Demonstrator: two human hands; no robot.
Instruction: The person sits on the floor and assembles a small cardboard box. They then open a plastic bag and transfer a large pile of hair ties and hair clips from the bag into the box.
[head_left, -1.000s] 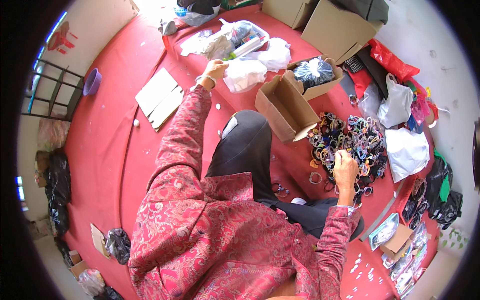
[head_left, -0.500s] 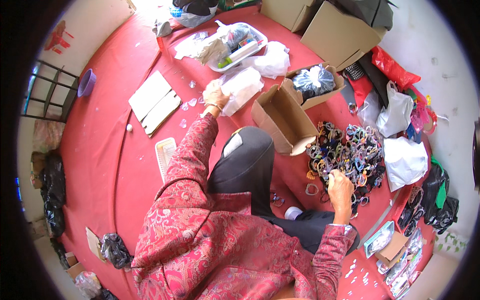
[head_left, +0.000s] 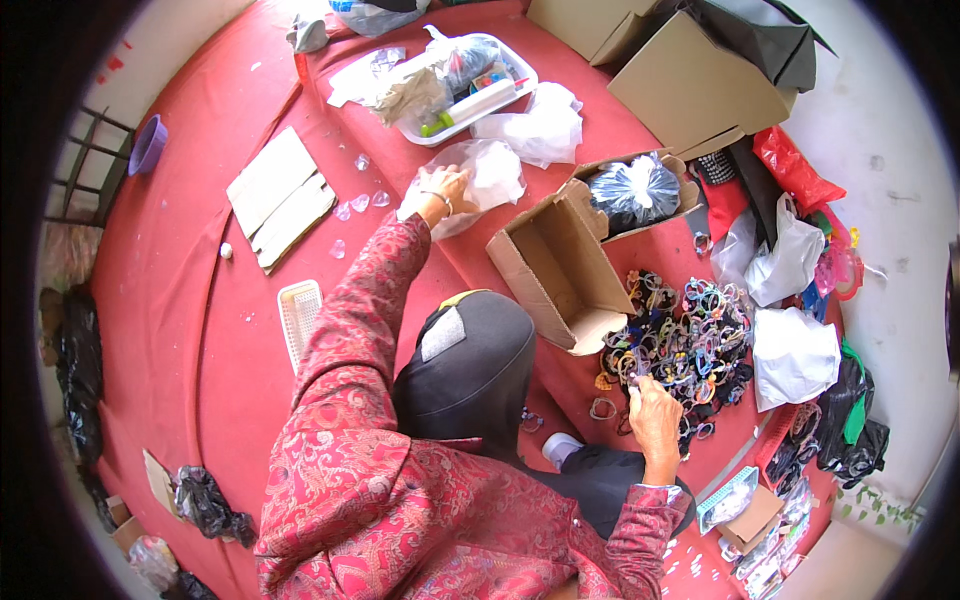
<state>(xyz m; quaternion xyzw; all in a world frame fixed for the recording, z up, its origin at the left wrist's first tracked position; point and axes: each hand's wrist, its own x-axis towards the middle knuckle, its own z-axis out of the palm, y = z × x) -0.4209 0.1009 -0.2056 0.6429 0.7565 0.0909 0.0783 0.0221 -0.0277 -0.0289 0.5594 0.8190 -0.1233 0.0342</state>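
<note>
crumpled clear plastic bag (head_left: pixel 480 180), heaped colourful bangles (head_left: pixel 685 340)

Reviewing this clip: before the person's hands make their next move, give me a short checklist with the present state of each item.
1. Left hand on the clear crinkled plastic bag: ok, touching it; firm grip cannot tell.
2. Right hand at the heap of colourful hair bands: ok, fingers at its near edge.
3. Open brown cardboard box free to receive: ok, tipped on its side, looks empty.
4. Box within reach of both hands: ok, it lies between them.
5. What the right hand pinches: cannot tell, too small.
</note>
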